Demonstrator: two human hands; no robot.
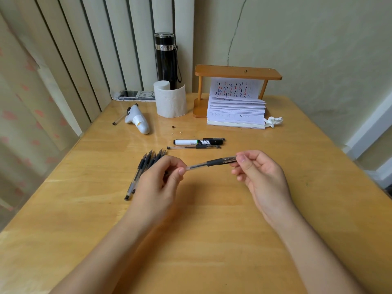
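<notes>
Clear plastic with a black rubber grip, the gel pen (pixel 212 162) hangs in the air over the middle of the table (pixel 212 240), stretched nearly level between two hands. The left hand (pixel 157 183) pinches the bare barrel end between thumb and forefinger. The right hand (pixel 263 177) pinches the opposite end, just past the rubber grip, with its other fingers curled loosely below. Whether that end carries a cap or a bare tip is hard to tell under the fingers.

Toward the left edge, partly behind the left hand, a bundle of pens (pixel 146 164) of the same kind lies fanned on the wood, points aimed at the far edge. Between the hands and the far edge lie a marker (pixel 198 142) and, just beside it, a loose gel pen (pixel 193 147), side by side. An open notebook (pixel 235 115) covered in short coloured strokes sits near the far right corner under a wooden stand (pixel 237 72).

The work looks like going through the pens one at a time. The bundle seems already handled, this pen is mid-check, and the two by the marker appear left to do, though which heap is which is a guess.
</notes>
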